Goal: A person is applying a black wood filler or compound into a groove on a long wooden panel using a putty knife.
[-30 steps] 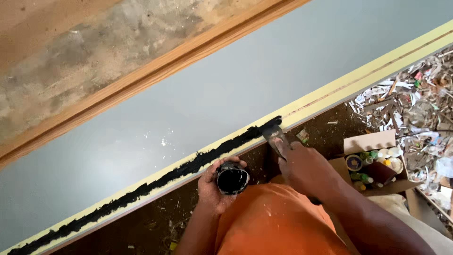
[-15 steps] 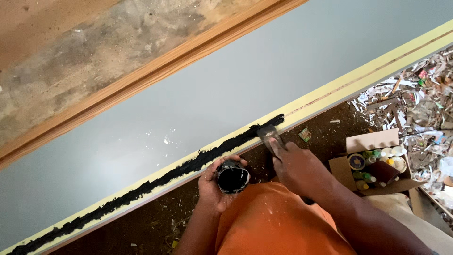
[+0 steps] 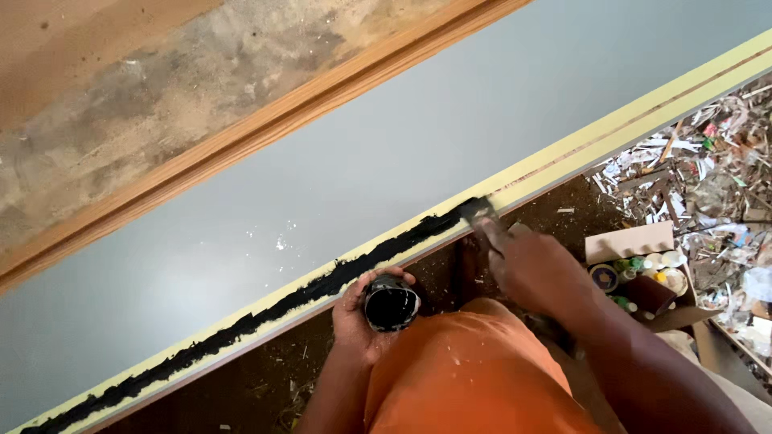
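A black band of filler [image 3: 265,309] runs along the taped yellow edge [image 3: 579,149] of the grey panel [image 3: 386,161], covering the left stretch and ending at the tool. The left hand [image 3: 362,321] is wrapped firmly around a small dark tin [image 3: 392,304] just below that edge. To the right, the right hand [image 3: 535,269] is clamped on a flat-bladed spreader [image 3: 480,215] whose tip presses on the band's end. The step in hand looks like spreading the black paste rightward, and the next stroke calls for a steady, narrow pass kept on the bare tape ahead, probably with a fresh load from the tin, clear of the carton of little pots [image 3: 639,269] beside the knee.
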